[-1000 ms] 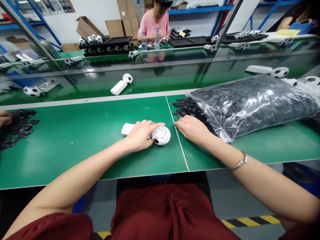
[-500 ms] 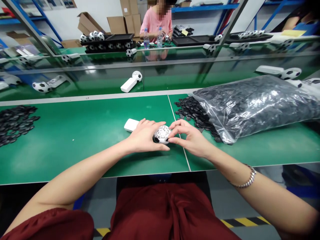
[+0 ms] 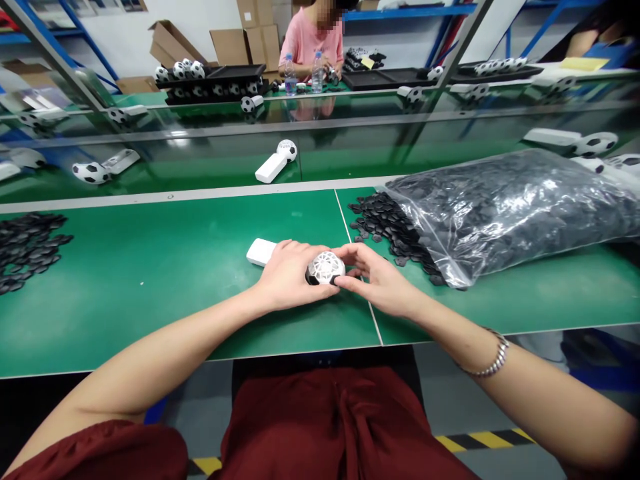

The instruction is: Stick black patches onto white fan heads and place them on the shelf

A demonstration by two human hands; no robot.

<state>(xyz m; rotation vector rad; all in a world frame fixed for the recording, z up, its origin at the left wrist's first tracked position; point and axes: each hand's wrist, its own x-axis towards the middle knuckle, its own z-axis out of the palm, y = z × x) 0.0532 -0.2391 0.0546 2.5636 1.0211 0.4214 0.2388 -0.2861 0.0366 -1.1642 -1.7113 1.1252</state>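
Observation:
A white handheld fan with a football-patterned head (image 3: 327,268) lies over the green table, its white handle sticking out on the left. My left hand (image 3: 291,275) is wrapped round the fan from the left, thumb along the near side of the head. From the right, my right hand (image 3: 377,279) grips the head's edge, its thumb at a black patch on the near right side and its fingers at the far side. Loose black pieces (image 3: 395,227) are heaped beyond my right hand, beside a clear plastic bag (image 3: 510,207) full of them.
Another heap of black pieces (image 3: 30,250) lies at the left. Beyond the table's pale edge strip (image 3: 200,195), a green belt (image 3: 210,163) carries similar fans (image 3: 273,167). Across it, a person in pink (image 3: 313,43) works near black trays (image 3: 215,83) and bottles (image 3: 317,72).
My right thumb and fingers have spread further round the fan head, and my left thumb has moved closer against it. On the belt, the nearer fans have shifted right, while the far ones have shifted left.

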